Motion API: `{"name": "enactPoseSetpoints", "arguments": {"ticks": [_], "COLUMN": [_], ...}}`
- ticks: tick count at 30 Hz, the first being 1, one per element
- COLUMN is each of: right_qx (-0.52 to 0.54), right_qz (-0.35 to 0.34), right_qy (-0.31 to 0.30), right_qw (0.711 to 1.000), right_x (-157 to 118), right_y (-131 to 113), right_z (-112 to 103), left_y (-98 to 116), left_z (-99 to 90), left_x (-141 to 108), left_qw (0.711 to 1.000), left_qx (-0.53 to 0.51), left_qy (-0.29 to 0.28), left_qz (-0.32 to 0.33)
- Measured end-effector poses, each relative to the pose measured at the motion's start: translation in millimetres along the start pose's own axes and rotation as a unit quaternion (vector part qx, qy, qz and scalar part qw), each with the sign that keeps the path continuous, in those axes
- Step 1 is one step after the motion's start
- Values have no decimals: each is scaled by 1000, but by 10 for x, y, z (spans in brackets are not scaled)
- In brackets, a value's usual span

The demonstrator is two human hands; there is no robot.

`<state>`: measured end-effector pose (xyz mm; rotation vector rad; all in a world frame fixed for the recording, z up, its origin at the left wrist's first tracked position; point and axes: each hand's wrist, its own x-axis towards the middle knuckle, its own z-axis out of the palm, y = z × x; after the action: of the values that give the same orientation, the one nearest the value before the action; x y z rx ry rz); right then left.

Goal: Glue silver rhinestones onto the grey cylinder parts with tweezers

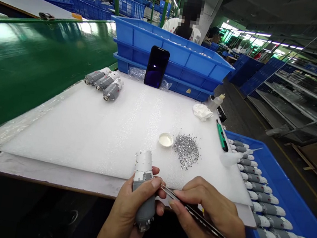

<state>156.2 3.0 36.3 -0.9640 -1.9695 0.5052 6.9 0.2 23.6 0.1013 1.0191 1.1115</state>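
Note:
My left hand [136,203] is wrapped round a grey and white capsule-shaped model [143,162], its white end tilted up and away from me. In my right hand [212,214] is a pair of tweezers [192,211], pinched between thumb and fingers. The tips of the tweezers meet the left fingertips beside the model; whether they grip a small part is too fine to make out. Just beyond my hands, a small round dish [165,140] with a pale content stands on the white foam sheet [91,132]. Right of the dish is a scattered pile of tiny silvery pieces [186,150].
Three similar models [113,89] lie at the back left. Stacked blue crates [182,77] stand behind, a phone [156,67] leaning on them. A cloth [202,112], bottle [217,102] and green cutter [221,135] lie right, near a blue bin [293,191] of models. A person [172,25] sits beyond.

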Motion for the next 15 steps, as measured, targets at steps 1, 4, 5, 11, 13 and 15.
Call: {"name": "enactPoseSetpoints", "arguments": {"ticks": [1,4,5,11,13,15], "right_qx": [6,15,19,74,94,103], "right_qz": [7,42,60,135,149,166], "right_qy": [2,6,8,28,28,28], "right_qw": [1000,999,998,988,984,980], "right_x": [-2,-5,-6,-23,-27,-28], "right_y": [0,5,7,3,-3,-5], "right_z": [10,29,32,44,47,50], "left_y": [0,-3,-4,-24,-37,-52], "left_z": [-1,-2,-4,-29,-29,-23], "left_x": [0,3,3,7,4,-5], "left_qw": [1000,1000,1000,997,995,993], "left_qx": [-7,-12,-6,42,50,53], "left_qy": [5,4,0,-34,-37,-29], "left_qz": [-3,-3,1,62,81,102]}}
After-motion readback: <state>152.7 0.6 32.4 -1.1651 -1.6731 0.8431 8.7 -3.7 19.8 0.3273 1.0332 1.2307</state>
